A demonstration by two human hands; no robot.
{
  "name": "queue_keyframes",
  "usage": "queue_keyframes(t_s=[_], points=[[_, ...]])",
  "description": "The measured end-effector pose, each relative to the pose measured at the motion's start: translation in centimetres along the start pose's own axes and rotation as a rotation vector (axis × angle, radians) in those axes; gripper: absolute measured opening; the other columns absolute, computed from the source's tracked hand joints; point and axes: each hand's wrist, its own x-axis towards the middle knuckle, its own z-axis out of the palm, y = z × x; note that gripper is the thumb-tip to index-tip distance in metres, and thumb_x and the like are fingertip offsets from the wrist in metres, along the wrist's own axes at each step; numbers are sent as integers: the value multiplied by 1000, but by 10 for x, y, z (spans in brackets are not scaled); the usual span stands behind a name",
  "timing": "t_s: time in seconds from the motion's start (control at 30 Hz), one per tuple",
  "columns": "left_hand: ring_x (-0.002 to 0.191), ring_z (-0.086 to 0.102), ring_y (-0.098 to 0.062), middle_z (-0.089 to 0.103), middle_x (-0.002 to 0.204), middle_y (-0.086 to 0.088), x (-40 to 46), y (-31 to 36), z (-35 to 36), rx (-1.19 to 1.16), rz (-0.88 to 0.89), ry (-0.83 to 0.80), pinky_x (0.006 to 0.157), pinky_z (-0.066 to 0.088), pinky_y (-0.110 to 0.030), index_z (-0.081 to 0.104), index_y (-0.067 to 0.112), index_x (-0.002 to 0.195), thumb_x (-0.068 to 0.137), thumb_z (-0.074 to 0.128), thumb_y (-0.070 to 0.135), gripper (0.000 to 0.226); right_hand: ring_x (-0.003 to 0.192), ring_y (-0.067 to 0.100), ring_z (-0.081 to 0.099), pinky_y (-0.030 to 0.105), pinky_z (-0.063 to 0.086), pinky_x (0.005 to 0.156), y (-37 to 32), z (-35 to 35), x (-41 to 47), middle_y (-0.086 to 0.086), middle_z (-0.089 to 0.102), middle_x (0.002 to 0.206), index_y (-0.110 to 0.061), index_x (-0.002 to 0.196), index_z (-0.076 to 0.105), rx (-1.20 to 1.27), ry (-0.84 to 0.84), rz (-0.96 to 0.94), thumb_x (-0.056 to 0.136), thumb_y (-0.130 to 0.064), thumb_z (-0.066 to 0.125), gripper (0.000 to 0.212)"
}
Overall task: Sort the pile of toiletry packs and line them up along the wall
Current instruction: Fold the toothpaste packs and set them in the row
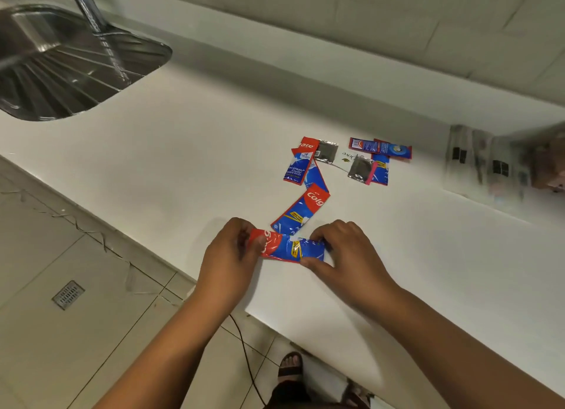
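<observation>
Toiletry packs (337,164), flat glossy foil sachets, lie scattered a little right of the frame's centre on a smooth white countertop (183,164). Most are red and blue toothpaste sachets; two small squares show dull silver backs, and one white sachet carries dark lettering. They overlap loosely and sit well apart from the pale tiled wall (367,26) that runs across the top of the frame.

One crinkled red and blue toothpaste sachet (289,249) is held lengthwise just below centre, low over the counter near its front edge. The left hand (227,255) pinches its red end between curled fingers and thumb. The right hand (342,249) pinches its blue end the same way, with the thumb under the lower edge. Another toothpaste sachet (301,210) lies tilted on the counter just above the held one, its lower corner close to it.

At upper left a stainless steel sink (61,69) with a ribbed draining surface is set into the counter, and a chrome tap (88,8) rises over it. At far right, blurred clear plastic packets (483,164) with small black patches lie on the counter. Below the counter edge the floor (46,255) shows beige tiles, a small metal drain grate (68,295), a thin black cable (247,362), and a sandalled foot (290,366).
</observation>
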Motion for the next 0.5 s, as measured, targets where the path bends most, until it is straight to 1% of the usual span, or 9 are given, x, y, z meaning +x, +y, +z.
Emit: queue_keyframes(t_s=[0.07, 0.13, 0.2, 0.23, 0.3, 0.37, 0.43, 0.5], points=[[75, 61, -20, 64, 80, 1, 2, 10, 3, -170, -36, -96, 67, 50, -40, 54, 25, 84, 88, 64, 21, 11, 81, 4, 44, 14, 33, 67, 1, -7, -6, -14, 55, 86, -28, 94, 59, 50, -36, 43, 80, -44, 71, 25], [74, 62, -19, 65, 80, 0, 7, 22, 7, -281, -33, -187, 64, 51, -36, 55, 25, 85, 88, 65, 22, 10, 81, 3, 51, 15, 38, 63, 2, -17, -11, -14, 60, 84, -31, 92, 59, 145, -80, 120, 82, -42, 69, 18], [73, 63, -11, 66, 80, 1, 13, 38, 16, -333, -14, -259, 60, 50, -27, 56, 23, 88, 87, 65, 22, 10, 77, 2, 58, 18, 45, 62, 6, -27, -16, -13, 65, 85, -30, 93, 61, 269, -112, 227, 85, -38, 68, 13], [74, 65, -9, 67, 81, 1, 16, 46, 22, -342, -3, -282, 61, 52, -26, 55, 23, 91, 87, 66, 23, 12, 74, 1, 60, 19, 46, 61, 9, -31, -19, -13, 67, 86, -31, 96, 62, 327, -103, 271, 86, -35, 68, 12], [79, 67, -8, 67, 84, 1, 24, 61, 40, -325, 34, -297, 66, 56, -28, 52, 27, 95, 86, 67, 25, 18, 76, -1, 63, 20, 50, 63, 15, -36, -28, -15, 68, 92, -34, 105, 60, 406, -45, 356, 85, -30, 69, 22], [78, 65, -9, 65, 85, 3, 33, 75, 62, -232, 110, -294, 67, 56, -26, 49, 30, 95, 85, 68, 25, 22, 80, -2, 63, 20, 51, 66, 23, -38, -38, -18, 67, 95, -38, 109, 56, 379, 31, 416, 84, -26, 69, 30], [72, 61, -5, 63, 84, 4, 43, 86, 87, -131, 198, -337, 65, 53, -26, 51, 24, 96, 85, 69, 24, 21, 80, 1, 60, 19, 45, 64, 33, -38, -47, -16, 65, 91, -35, 109, 58, 257, 105, 418, 83, -26, 69, 30], [70, 59, -5, 63, 83, 5, 52, 94, 108, -58, 289, -406, 66, 54, -30, 55, 19, 96, 84, 69, 23, 19, 85, 5, 56, 20, 38, 68, 47, -38, -52, -11, 61, 92, -28, 112, 62, 93, 150, 398, 81, -34, 69, 32]])
